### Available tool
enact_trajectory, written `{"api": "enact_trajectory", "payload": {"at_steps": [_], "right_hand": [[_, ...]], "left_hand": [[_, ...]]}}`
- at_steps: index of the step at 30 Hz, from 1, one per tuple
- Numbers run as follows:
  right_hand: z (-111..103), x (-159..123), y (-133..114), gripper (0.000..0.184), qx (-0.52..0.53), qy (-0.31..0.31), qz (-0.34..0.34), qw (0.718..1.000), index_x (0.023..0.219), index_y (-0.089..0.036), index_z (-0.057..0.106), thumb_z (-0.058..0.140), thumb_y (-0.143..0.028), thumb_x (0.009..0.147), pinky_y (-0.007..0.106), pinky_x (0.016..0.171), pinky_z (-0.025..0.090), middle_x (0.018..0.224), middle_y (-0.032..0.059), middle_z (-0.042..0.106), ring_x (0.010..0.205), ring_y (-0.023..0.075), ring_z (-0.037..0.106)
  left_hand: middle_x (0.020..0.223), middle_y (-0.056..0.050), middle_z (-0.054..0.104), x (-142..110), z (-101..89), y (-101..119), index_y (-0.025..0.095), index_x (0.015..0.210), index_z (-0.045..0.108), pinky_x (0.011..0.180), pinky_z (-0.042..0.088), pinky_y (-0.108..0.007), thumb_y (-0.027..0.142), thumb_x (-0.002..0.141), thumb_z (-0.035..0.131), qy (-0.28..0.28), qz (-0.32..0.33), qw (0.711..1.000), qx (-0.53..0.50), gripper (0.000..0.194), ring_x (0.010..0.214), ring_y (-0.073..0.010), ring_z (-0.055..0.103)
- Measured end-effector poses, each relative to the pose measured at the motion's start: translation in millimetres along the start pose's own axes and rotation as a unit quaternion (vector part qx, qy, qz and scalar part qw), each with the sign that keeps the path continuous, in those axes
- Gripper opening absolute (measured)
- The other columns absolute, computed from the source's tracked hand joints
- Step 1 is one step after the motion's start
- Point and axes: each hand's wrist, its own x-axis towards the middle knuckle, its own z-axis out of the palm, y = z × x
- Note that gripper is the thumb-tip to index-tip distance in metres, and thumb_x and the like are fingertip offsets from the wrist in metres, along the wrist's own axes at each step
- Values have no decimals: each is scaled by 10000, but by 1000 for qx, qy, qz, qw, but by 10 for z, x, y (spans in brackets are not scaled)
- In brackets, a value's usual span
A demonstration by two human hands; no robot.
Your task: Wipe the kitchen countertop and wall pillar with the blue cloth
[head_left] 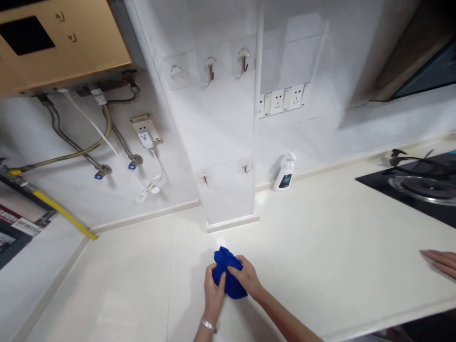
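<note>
A bright blue cloth (pixel 228 275) lies bunched on the white countertop (pixel 320 247), just in front of a white wall column. Both my hands are closed on it. My left hand (pixel 213 297), with a silver bracelet at the wrist, grips its left side with the thumb pressed on top. From the right, my right hand (pixel 246 276) reaches in and pinches the cloth's upper edge with curled fingers.
A white spray bottle (pixel 285 172) stands against the wall behind. A black gas hob (pixel 416 187) sits at the far right. Another person's fingers (pixel 441 261) rest on the counter at the right edge. Hoses, valves and a yellow pipe (pixel 66 214) run along the left wall.
</note>
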Motion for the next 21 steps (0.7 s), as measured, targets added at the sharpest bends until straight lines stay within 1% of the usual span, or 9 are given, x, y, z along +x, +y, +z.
{"api": "enact_trajectory", "payload": {"at_steps": [3, 5, 7, 8, 10, 13, 17, 19, 21], "right_hand": [[35, -73, -64, 427, 122, -16, 39, 992, 1027, -209, 570, 511, -578, 819, 327, 687, 557, 982, 52, 673, 834, 214, 666], [26, -169, 32, 510, 175, -33, 62, 982, 1127, -219, 540, 488, -619, 816, 340, 595, 555, 1075, 79, 638, 782, 214, 667], [3, -299, 245, 507, 142, -34, 41, 988, 1147, -222, 537, 478, -599, 813, 373, 595, 562, 1093, 99, 620, 719, 203, 648], [-6, -368, 379, 466, 104, -27, 11, 994, 1116, -218, 556, 479, -567, 816, 401, 650, 573, 1076, 108, 623, 716, 204, 640], [-7, -498, 651, 351, 38, -10, -51, 998, 1046, -216, 598, 457, -474, 854, 447, 837, 566, 1099, 136, 623, 860, 238, 650], [39, -645, 937, 325, -9, 3, -122, 992, 1121, -213, 606, 391, -345, 917, 450, 1031, 492, 1248, 160, 589, 1139, 257, 597], [108, -717, 1029, 343, -46, 38, -208, 976, 1236, -212, 557, 374, -250, 949, 414, 1048, 502, 1291, 133, 581, 1196, 220, 579], [119, -711, 1013, 348, -60, 54, -230, 970, 1257, -226, 546, 377, -218, 953, 388, 1026, 522, 1281, 117, 588, 1175, 204, 592], [114, -698, 982, 359, -66, 62, -234, 968, 1270, -234, 541, 381, -198, 951, 381, 1016, 530, 1269, 109, 595, 1157, 200, 600]], "left_hand": [[1179, -102, 653, 348, -464, -5, 197, 1178, 541, 1041, 495, -397, 460, 899, 434, -20, 42, 998, 36, 398, 1122, -202, 616], [1232, -95, 636, 574, -735, -101, 222, 1185, 577, 1084, 459, -419, 405, 893, 449, -35, 60, 995, 66, 368, 1185, -213, 580], [1329, -130, 590, 725, -913, -246, 202, 1225, 589, 1138, 398, -478, 335, 886, 441, -29, 53, 992, 108, 393, 1288, -252, 514], [1378, -152, 559, 767, -953, -324, 181, 1258, 578, 1154, 373, -501, 314, 883, 436, -22, 43, 990, 129, 422, 1330, -271, 481], [1453, -182, 507, 795, -924, -466, 145, 1332, 528, 1162, 363, -511, 327, 890, 428, -11, 22, 986, 165, 488, 1374, -287, 449], [1510, -206, 460, 745, -670, -605, 116, 1405, 458, 1176, 350, -520, 412, 910, 405, -7, 6, 978, 207, 579, 1414, -308, 416], [1594, -259, 297, 610, -280, -646, 59, 1459, 371, 1228, 168, -622, 421, 910, 397, 10, 12, 966, 258, 658, 1511, -392, 190], [1612, -282, 224, 565, -173, -633, 34, 1481, 308, 1227, 123, -644, 419, 918, 372, 17, 23, 961, 275, 685, 1520, -412, 117], [1609, -289, 222, 550, -113, -605, 32, 1484, 298, 1225, 131, -648, 432, 916, 374, 11, 38, 957, 286, 699, 1517, -419, 116]]}}
